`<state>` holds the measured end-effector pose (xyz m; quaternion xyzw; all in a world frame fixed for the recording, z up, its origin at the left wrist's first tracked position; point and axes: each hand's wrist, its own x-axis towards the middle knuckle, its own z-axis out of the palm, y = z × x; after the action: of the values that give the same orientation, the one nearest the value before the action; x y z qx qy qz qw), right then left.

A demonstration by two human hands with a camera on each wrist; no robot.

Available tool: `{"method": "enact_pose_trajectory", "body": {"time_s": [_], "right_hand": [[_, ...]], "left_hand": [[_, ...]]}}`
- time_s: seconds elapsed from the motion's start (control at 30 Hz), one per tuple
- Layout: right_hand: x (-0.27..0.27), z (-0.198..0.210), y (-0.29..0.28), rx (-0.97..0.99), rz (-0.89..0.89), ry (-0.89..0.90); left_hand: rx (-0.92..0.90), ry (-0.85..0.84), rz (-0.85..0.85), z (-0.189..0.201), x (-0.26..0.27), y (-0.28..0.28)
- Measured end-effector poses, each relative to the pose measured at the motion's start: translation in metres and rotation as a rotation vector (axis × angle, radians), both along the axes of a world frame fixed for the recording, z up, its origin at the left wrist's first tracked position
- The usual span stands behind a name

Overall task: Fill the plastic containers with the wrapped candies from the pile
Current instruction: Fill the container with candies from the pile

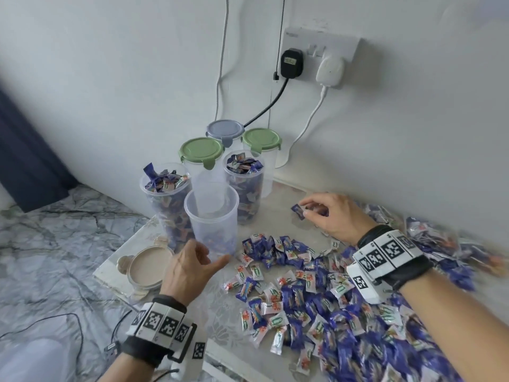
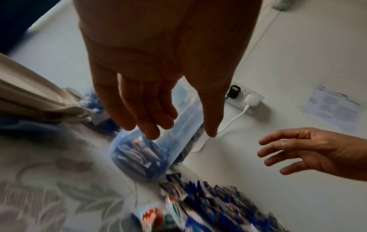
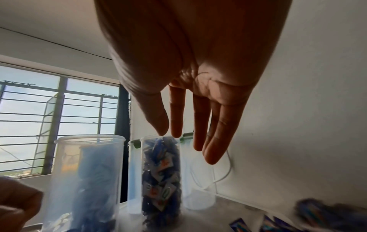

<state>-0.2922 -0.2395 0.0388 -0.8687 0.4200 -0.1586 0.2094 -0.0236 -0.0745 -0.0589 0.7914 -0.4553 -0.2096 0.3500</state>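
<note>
A clear plastic container stands open at the front with a few candies in its bottom. My left hand hovers at its base, fingers relaxed, thumb pointing at it, holding nothing; the left wrist view shows this hand empty above the container. My right hand is raised to the container's right, a blue candy at its fingertips. In the right wrist view the fingers hang straight and empty. The candy pile spreads across the table's right half.
Two open containers are full of candies. Behind them stand three lidded ones, two green and one grey. A beige lid lies at the table's left edge. Cables hang from the wall socket.
</note>
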Motion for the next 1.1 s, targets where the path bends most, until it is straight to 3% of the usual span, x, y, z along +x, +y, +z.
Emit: {"method": "enact_pose_trajectory", "body": {"time_s": [0.1,0.33,0.53,0.73,1.1], "right_hand": [[-0.025,-0.006,0.003,0.033,-0.046,0.019],[-0.087,-0.015,0.015,0.051,-0.176,0.114],[-0.147,-0.026,0.026,0.132,-0.304,0.191],[-0.201,-0.045,0.028,0.247,-0.461,0.279],[-0.249,-0.082,-0.006,0.353,-0.578,0.445]], "left_hand": [[0.144,-0.085,-0.140,-0.001,-0.022,0.000],[0.112,-0.135,-0.494,0.007,-0.080,-0.040],[0.157,-0.292,-0.671,0.019,-0.131,-0.085],[0.205,-0.338,-0.809,0.023,-0.178,-0.126],[0.385,-0.488,-1.080,0.006,-0.240,-0.197]]}}
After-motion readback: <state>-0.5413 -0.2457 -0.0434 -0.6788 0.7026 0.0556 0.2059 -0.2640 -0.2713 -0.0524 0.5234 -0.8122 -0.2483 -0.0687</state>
